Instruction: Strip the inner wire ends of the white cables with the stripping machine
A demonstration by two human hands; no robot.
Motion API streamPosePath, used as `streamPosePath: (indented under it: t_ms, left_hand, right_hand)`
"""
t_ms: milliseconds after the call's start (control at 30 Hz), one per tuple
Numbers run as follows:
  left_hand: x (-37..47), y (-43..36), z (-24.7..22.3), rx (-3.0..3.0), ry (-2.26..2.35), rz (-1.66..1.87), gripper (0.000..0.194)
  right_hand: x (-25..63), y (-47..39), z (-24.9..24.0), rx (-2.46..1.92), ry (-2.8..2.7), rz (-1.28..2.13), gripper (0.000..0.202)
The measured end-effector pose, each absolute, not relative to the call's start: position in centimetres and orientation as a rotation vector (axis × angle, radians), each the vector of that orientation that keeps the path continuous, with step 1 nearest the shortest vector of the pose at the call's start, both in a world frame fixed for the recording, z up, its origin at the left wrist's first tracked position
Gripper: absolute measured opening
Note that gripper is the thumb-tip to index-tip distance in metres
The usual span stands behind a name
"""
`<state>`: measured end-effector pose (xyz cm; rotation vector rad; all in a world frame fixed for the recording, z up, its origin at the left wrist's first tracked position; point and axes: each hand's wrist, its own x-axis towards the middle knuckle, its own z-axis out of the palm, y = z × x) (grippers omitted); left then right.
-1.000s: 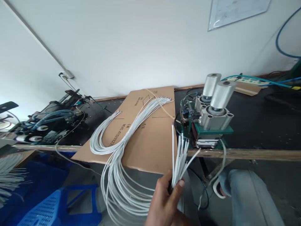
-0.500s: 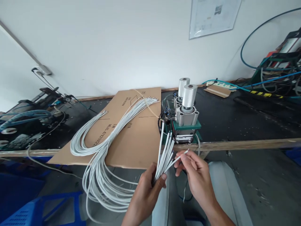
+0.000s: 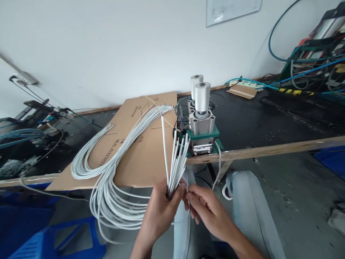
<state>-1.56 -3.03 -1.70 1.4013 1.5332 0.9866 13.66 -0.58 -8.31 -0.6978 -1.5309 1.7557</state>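
Note:
A bundle of white cables (image 3: 176, 165) stands up out of my left hand (image 3: 165, 208), whose fingers are wrapped round it. One cable leans away to the left of the others. Close beside it, my right hand (image 3: 206, 208) pinches a single white cable (image 3: 188, 194) near the left thumb; its end is hidden by the fingers. Long loops of the white cables (image 3: 115, 205) hang below the table edge on the left, and the rest lies on a flat cardboard sheet (image 3: 148, 158).
A small press with two silver cylinders (image 3: 202, 122) sits at the table edge (image 3: 253, 151) ahead. A power strip (image 3: 246, 84) and cardboard piece (image 3: 242, 91) lie behind it. Machines with hoses stand left and right. A blue stool (image 3: 35, 241) is at lower left.
My right hand has moved down and closer to my left hand, bending the single cable downward. The view has shifted, and one cable now leans farther left from the bundle.

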Motion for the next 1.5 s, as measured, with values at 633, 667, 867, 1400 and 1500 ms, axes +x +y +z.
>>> streamPosePath:
  t_ms: [633,667,867,1400,1500]
  left_hand:
    - [-2.1,-3.0,-2.2,1.276,1.484,1.015,0.016]
    - [-2.1,-3.0,-2.3,1.292,1.511,1.007,0.016]
    - [-2.0,-2.8,-2.2,1.375,1.561,0.920,0.015]
    - [-1.8,-2.2,-1.1,1.889,1.624,0.583,0.017]
    - [-1.8,-2.2,-1.4,1.920,1.633,0.568,0.020]
  right_hand:
    - [13.5,-0.7,-8.6,-0.694,-1.636,1.647,0.031]
    - [13.5,-0.8,-8.5,-0.708,-1.636,1.597,0.028]
    - [13.6,-0.9,-8.2,-0.734,-1.686,1.378,0.030]
    - [16.3,-0.4,-7.3,-0.778,-2.245,0.828,0.024]
    - [16.6,-0.5,-7.1,-0.785,-2.318,0.670,0.027]
